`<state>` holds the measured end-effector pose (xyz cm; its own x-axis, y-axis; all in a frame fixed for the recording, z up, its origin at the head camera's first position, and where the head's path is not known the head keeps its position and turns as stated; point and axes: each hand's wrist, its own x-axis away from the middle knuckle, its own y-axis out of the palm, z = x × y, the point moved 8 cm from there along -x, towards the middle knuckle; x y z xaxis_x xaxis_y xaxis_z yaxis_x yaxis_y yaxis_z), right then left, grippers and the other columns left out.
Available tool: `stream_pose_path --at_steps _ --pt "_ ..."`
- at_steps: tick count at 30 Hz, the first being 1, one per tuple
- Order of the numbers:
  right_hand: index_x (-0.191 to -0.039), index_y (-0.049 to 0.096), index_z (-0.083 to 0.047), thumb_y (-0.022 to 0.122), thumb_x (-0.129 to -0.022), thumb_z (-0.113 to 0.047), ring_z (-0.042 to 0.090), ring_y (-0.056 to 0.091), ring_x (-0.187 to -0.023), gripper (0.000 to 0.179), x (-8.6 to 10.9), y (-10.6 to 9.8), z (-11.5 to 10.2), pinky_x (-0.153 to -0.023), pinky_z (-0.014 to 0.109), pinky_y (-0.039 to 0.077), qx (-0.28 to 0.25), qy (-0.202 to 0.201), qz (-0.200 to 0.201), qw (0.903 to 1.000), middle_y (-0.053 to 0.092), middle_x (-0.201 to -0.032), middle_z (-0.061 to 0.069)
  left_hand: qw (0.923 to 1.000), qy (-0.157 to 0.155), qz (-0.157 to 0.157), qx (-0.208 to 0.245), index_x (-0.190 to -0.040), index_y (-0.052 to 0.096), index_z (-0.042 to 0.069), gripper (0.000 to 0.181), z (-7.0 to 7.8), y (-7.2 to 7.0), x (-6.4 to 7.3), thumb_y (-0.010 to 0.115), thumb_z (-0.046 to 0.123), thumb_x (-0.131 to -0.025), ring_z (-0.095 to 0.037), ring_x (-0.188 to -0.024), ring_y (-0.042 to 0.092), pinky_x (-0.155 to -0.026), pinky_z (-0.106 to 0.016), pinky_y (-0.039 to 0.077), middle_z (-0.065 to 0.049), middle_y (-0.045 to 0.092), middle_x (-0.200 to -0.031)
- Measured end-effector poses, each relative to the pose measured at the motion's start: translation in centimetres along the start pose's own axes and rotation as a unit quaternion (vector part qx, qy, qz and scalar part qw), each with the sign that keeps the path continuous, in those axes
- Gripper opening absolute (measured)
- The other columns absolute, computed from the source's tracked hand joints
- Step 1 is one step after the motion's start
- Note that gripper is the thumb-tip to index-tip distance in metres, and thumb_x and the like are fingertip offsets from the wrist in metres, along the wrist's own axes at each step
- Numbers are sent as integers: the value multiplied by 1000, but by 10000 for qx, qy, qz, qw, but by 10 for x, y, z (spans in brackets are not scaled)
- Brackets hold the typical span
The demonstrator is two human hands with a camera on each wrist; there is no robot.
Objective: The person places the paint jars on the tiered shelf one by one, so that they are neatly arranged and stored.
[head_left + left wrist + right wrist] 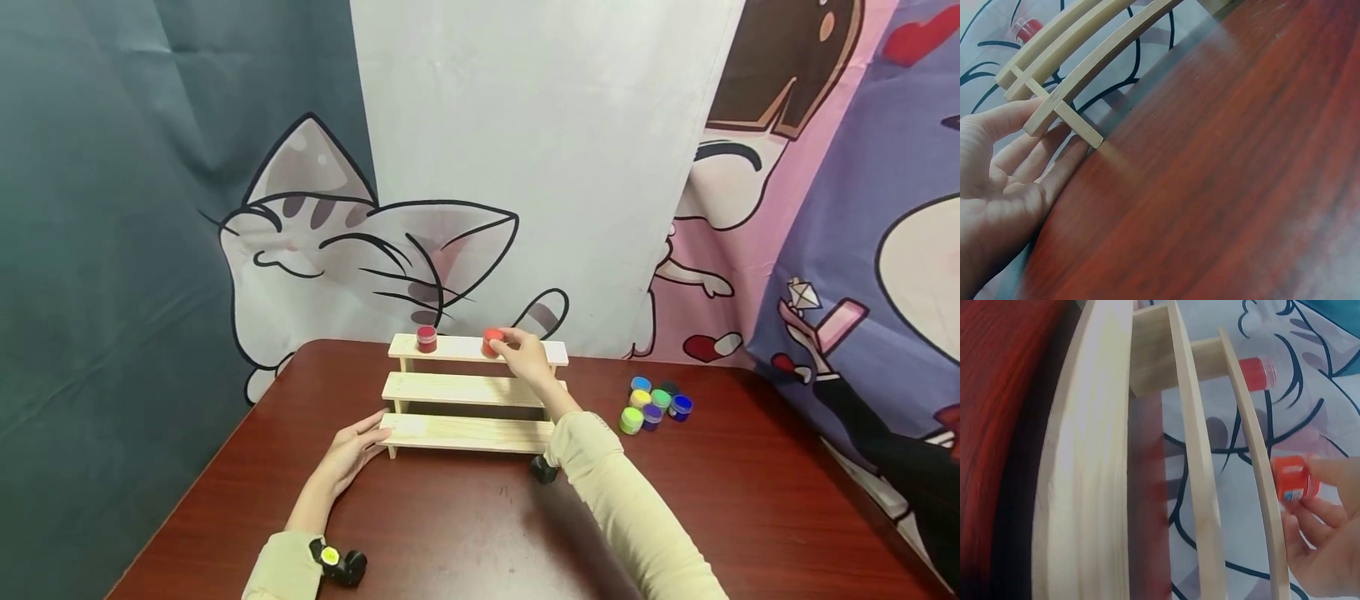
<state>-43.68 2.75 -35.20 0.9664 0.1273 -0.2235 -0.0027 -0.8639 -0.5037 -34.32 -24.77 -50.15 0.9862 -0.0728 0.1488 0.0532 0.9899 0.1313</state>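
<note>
A three-tier wooden rack (467,387) stands on the table. At its top tier, right of the middle, my right hand (525,357) pinches a small orange-red paint pot (1291,478) between thumb and fingers, its base right at the board. A dark red paint pot (426,338) with a clear lid sits near the left end of the same tier. My left hand (352,450) touches the left end of the lowest tier, thumb at the board's end (1038,120) and the other fingers beside and behind the leg, loosely extended.
Right of the rack, several paint pots in blue, yellow, green, purple and black cluster on the brown table (450,525), a lime one (632,420) at the front. Behind the table hangs a cartoon-print cloth (540,167). A black wrist camera (351,568) sits at the left cuff.
</note>
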Motion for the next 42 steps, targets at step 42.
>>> stream_pose_path --at_steps 42 --pt "-130 59 -3 49 -100 -13 28 59 -121 33 30 -47 36 -92 24 48 -1434 463 1172 9816 64 -129 17 9999 1 45 -114 -153 28 0 66 0 0 2 58 13 -96 11 -101 56 -88 -13 49 -20 27 -158"
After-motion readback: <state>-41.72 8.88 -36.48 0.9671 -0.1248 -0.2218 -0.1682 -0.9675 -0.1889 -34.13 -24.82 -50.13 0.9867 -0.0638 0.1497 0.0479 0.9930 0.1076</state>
